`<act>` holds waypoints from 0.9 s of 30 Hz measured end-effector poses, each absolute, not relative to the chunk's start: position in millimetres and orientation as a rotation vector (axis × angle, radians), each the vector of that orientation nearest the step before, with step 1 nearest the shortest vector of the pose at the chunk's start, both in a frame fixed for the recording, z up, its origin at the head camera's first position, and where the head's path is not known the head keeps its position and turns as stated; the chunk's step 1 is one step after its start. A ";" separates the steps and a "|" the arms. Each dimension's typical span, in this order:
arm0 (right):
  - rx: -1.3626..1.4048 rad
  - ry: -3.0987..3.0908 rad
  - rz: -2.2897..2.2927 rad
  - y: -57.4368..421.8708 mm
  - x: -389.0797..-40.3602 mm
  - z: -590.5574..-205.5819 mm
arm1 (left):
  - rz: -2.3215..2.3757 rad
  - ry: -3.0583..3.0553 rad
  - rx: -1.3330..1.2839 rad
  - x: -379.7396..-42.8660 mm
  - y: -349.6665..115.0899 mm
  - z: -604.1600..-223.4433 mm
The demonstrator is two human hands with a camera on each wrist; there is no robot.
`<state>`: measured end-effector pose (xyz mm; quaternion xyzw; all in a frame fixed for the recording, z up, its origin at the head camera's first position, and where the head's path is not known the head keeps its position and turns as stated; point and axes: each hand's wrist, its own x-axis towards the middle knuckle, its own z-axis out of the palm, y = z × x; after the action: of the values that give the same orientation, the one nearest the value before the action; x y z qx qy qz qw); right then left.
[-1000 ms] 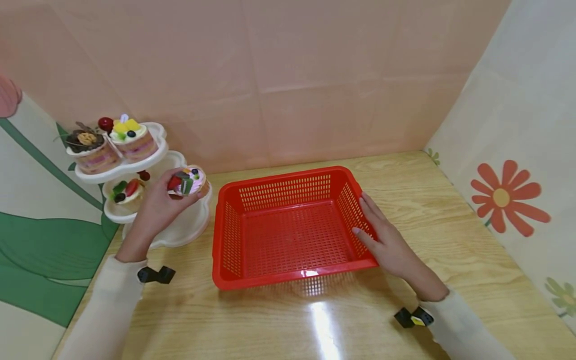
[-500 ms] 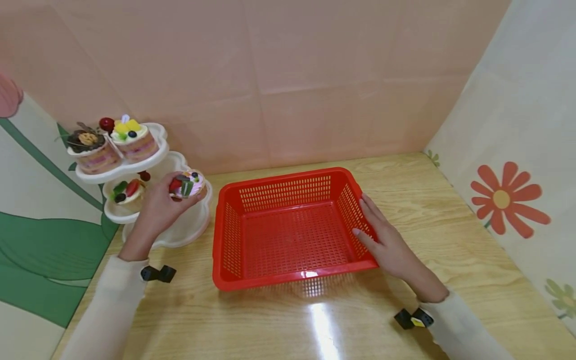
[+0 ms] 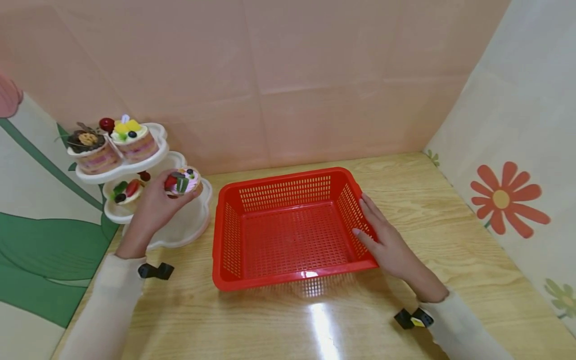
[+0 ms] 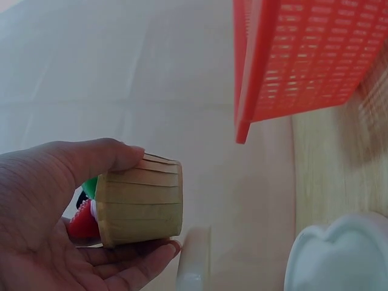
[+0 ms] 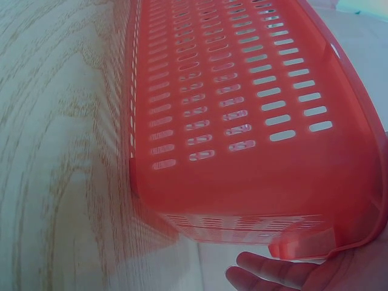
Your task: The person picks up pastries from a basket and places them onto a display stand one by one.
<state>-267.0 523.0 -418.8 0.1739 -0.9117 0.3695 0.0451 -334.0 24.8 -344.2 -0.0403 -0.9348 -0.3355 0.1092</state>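
Observation:
My left hand [image 3: 158, 204] holds a small cupcake [image 4: 144, 203] between thumb and fingers, over the lowest tier of a white three-tier cake stand [image 3: 189, 227]. It has a pleated tan paper cup, and berries and a green piece top its pale pink cream [image 3: 191, 183]. My right hand [image 3: 390, 246] holds the right end of a red plastic basket [image 3: 270, 283], thumb over the rim on the inside and fingers along the outside. Nothing lies in the basket. The right wrist view shows its slotted outer wall [image 5: 254, 188] with my fingertips [image 5: 267, 267] beside it.
Two cakes stand on the top tier: one with dark chocolate and a walnut [image 3: 87, 145], one with yellow fruit [image 3: 130, 137]. A fruit-topped cake [image 3: 128, 192] sits on the middle tier. A pink wall covering [image 3: 315, 90] closes off the back of the wooden table [image 3: 405, 190].
My left hand has shifted slightly left with the cupcake, away from the basket and over the lowest tier. The right hand and basket have stayed put.

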 end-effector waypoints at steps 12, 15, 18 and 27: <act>0.530 -2.787 1.133 522.7 -266.9 -418.3 | -0.993 -2.709 -0.067 -335.9 19.5 -344.3; 0.530 -2.786 1.127 523.1 -267.2 -419.4 | -0.998 -2.689 -0.054 -337.1 19.2 -346.5; 0.532 -2.783 1.125 523.8 -267.5 -420.6 | -0.990 -2.662 -0.027 -338.3 19.4 -347.5; 0.545 -2.765 1.160 523.6 -267.3 -420.8 | -0.927 -2.622 0.053 -344.7 18.6 -348.6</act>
<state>-267.3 523.6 -420.8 0.1785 -0.9063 0.3802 0.0470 -344.7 18.6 -348.6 0.0188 -0.9274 -0.3278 0.1789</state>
